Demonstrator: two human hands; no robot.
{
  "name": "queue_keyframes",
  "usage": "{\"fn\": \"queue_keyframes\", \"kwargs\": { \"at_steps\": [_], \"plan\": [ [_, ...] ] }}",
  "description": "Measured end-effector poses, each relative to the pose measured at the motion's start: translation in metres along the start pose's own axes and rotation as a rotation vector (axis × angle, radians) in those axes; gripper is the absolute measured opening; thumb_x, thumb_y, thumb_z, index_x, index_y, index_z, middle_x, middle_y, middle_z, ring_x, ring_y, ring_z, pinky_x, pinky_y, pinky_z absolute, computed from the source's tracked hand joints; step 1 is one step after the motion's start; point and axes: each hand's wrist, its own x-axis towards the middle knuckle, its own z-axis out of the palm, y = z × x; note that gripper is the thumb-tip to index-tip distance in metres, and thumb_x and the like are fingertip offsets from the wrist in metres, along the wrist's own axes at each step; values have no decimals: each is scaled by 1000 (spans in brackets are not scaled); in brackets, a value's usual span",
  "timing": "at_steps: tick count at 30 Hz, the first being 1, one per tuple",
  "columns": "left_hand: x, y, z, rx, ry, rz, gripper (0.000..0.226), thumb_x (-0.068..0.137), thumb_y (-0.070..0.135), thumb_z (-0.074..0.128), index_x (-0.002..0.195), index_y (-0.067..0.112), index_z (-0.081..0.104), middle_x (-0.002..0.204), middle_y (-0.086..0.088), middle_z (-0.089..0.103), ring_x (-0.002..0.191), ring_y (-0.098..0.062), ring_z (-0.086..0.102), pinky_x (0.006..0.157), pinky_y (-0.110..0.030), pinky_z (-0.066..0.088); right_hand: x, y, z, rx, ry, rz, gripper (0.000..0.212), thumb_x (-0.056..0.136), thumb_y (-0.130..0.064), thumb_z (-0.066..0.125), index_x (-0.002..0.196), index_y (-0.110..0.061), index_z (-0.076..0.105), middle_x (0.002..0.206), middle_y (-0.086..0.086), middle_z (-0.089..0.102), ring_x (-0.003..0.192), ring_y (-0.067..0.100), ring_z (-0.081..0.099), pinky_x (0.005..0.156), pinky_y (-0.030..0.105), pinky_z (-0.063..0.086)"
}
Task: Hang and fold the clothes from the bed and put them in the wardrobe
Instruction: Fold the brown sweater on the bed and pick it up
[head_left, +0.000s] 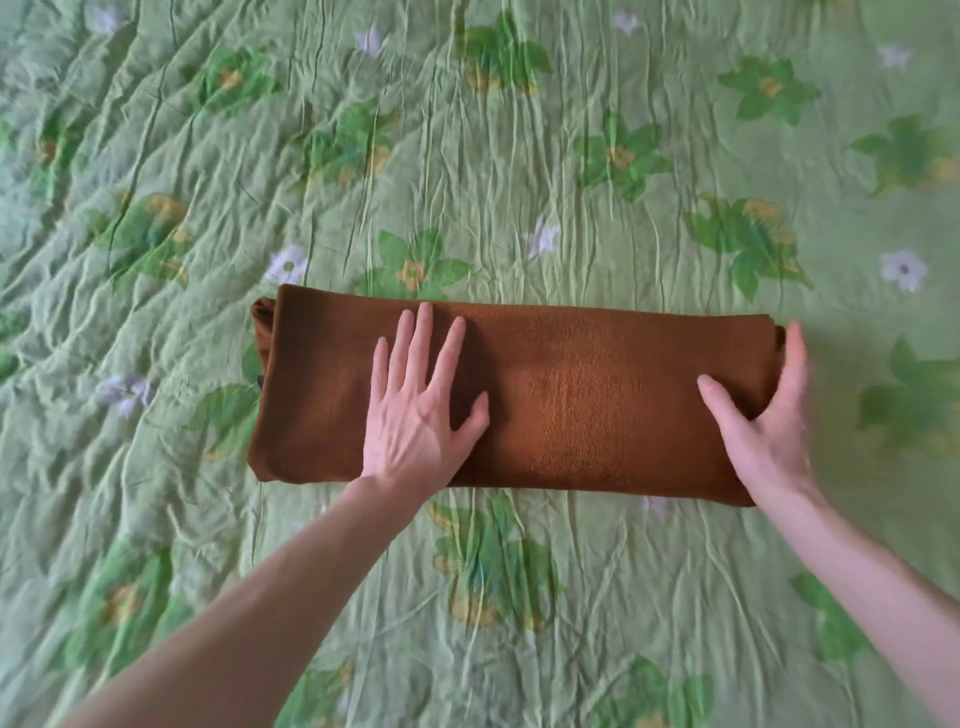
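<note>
A brown garment (571, 395), folded into a long flat band, lies across the middle of the bed. My left hand (421, 400) rests flat on its left half with the fingers spread and straight. At the garment's right end is my right hand (769, 415): the thumb lies on top of the cloth and the fingers run along the end edge. How far those fingers reach under the fold is hidden.
A crinkled green bedspread (467, 156) with a flower print fills the whole view around the garment. No other clothes, hangers or wardrobe appear in the frame.
</note>
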Motion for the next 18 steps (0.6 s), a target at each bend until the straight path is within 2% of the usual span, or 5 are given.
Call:
{"fn": "queue_keyframes", "kwargs": {
  "at_steps": [3,7,12,15,18],
  "plan": [
    [-9,30,-1,-239,20,172,66,100,12,58,162,13,36,172,-8,25,162,-22,15,129,-49,24,-2,-7,-14,336,90,258,106,72,-46,90,157,-45,28,151,-12,50,135,12,55,117,43,40],
    [-22,49,11,-119,-138,324,57,107,38,43,161,22,39,174,-2,22,163,-20,6,132,-50,10,-9,-28,-25,221,-126,402,84,69,-38,93,142,-23,54,121,-3,69,118,24,65,100,37,49],
    [-14,55,-5,-308,-243,161,53,102,39,56,154,28,50,170,3,31,162,-16,12,132,-46,11,-42,-89,-36,23,-71,143,80,85,-21,85,148,-21,36,121,-3,59,95,11,61,77,17,45],
    [-11,73,-35,-639,-235,-49,46,103,49,50,142,29,64,149,11,57,143,-10,42,121,-40,36,-72,-135,-31,-180,-35,-107,75,91,-25,78,151,-25,33,107,-7,55,82,14,53,65,25,36],
    [-5,83,-76,-1116,-272,-305,45,108,54,43,138,30,65,128,11,70,118,-3,64,104,-34,51,-94,-178,-13,-262,-46,-290,70,94,-27,73,153,-23,36,96,-18,50,75,9,48,52,15,31]
  ]
}}
